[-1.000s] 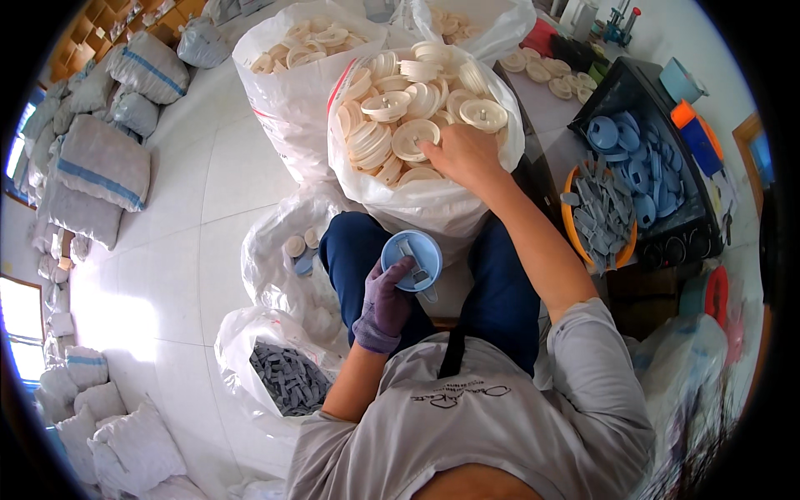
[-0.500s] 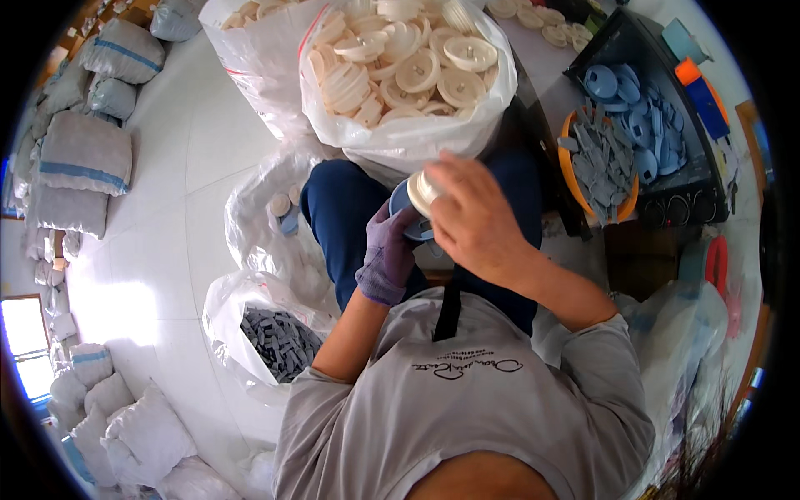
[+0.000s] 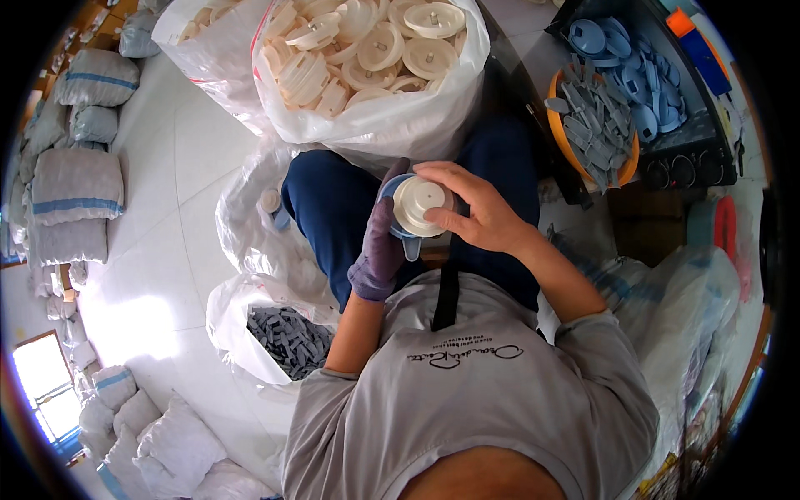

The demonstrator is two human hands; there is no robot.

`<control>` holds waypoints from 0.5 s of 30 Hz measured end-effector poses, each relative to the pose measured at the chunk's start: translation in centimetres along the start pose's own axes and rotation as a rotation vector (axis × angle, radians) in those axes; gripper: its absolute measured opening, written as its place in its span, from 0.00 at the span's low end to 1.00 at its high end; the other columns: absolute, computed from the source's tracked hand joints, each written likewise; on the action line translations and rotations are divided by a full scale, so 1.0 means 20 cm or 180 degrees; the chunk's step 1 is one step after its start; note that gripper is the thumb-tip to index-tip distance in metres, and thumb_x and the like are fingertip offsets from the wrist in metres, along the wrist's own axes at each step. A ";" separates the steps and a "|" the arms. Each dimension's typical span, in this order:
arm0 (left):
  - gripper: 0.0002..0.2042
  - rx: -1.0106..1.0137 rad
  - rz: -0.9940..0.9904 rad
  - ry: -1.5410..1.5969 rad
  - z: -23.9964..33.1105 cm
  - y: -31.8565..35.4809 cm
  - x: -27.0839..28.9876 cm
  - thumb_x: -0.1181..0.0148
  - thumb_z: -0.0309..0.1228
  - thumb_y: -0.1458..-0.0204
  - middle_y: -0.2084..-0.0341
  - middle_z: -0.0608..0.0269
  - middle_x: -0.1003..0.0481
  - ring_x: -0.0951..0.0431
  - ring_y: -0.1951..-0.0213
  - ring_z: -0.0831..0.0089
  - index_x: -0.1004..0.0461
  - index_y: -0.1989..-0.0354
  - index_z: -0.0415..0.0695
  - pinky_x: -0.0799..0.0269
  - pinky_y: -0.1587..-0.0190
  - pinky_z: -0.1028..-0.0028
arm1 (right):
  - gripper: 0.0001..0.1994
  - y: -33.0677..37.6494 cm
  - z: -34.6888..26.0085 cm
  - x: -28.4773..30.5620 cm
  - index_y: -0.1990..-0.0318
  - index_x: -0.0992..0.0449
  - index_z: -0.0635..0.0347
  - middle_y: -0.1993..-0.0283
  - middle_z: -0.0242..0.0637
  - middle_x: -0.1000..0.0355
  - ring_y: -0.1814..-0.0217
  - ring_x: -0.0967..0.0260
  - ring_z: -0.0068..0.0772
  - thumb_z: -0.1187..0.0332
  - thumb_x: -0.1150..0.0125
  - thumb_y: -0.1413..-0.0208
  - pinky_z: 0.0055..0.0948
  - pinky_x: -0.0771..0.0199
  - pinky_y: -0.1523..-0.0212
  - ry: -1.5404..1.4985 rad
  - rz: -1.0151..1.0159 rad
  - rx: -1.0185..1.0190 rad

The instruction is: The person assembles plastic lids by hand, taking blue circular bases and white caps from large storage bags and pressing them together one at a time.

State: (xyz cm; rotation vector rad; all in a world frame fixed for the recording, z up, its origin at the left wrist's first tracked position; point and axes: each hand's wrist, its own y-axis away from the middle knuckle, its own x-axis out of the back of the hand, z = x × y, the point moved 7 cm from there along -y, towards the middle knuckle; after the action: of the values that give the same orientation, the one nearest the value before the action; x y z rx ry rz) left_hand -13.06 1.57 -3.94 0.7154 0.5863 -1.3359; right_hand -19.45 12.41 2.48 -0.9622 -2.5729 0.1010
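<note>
Left fingers (image 3: 382, 217) (gloved) clasp one blue piece (image 3: 412, 247); right fingers (image 3: 452, 177), parted, grip one disc (image 3: 417, 200).

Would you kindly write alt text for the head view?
A purple-gloved left hand and bare right hand hold a round cream plastic disc over a round blue plastic piece. Beyond, similar cream discs fill a white plastic bag.

On your left, the pale tiled floor (image 3: 154, 250) carries stuffed white sacks (image 3: 79, 177), piled along its outer side. Closer to you, an open white plastic bag (image 3: 227, 321) stands directly on it, with a crumpled clear bag (image 3: 240, 212) just beside.
</note>
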 end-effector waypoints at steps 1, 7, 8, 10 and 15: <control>0.39 -0.0059 -0.0025 -0.0193 0.00 0.00 -0.01 0.49 0.54 0.44 0.40 0.53 0.37 0.36 0.39 0.63 0.52 0.32 0.40 0.40 0.37 0.65 | 0.27 0.00 0.00 -0.01 0.40 0.35 0.62 0.41 0.45 0.35 0.39 0.36 0.42 0.68 0.35 0.49 0.33 0.39 0.38 0.0040 -0.0043 -0.0065; 0.43 0.0019 0.0026 -0.0563 -0.02 0.01 -0.01 0.55 0.64 0.46 0.42 0.54 0.36 0.35 0.40 0.65 0.50 0.33 0.41 0.40 0.38 0.66 | 0.30 0.03 -0.04 0.00 0.40 0.35 0.60 0.39 0.44 0.36 0.38 0.37 0.42 0.70 0.32 0.53 0.35 0.38 0.38 0.0172 -0.0280 -0.0115; 0.43 0.0026 0.0016 -0.0636 -0.03 0.01 0.00 0.56 0.65 0.46 0.42 0.55 0.36 0.34 0.41 0.66 0.49 0.34 0.41 0.40 0.38 0.66 | 0.30 0.04 -0.03 0.00 0.40 0.35 0.60 0.39 0.44 0.36 0.37 0.37 0.42 0.71 0.32 0.53 0.35 0.39 0.38 0.0078 -0.0324 -0.0210; 0.41 0.0138 0.0094 -0.0652 -0.06 0.03 0.03 0.57 0.65 0.46 0.43 0.55 0.35 0.33 0.42 0.66 0.46 0.36 0.40 0.40 0.38 0.66 | 0.31 0.05 -0.02 0.00 0.40 0.35 0.60 0.38 0.44 0.37 0.37 0.37 0.42 0.72 0.32 0.54 0.35 0.39 0.38 -0.0010 -0.0330 -0.0282; 0.38 0.0290 0.0224 -0.0392 -0.08 0.06 0.05 0.59 0.64 0.44 0.46 0.57 0.32 0.32 0.44 0.68 0.42 0.38 0.40 0.38 0.40 0.67 | 0.32 0.06 -0.07 0.03 0.40 0.35 0.61 0.38 0.44 0.37 0.37 0.37 0.43 0.72 0.31 0.56 0.36 0.39 0.38 0.0053 0.0090 0.0038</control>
State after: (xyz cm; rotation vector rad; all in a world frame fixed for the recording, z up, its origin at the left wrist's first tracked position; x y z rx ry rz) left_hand -11.67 2.27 -5.65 0.7157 0.4003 -1.3373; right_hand -18.50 13.69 3.78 -0.9908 -2.5413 0.1155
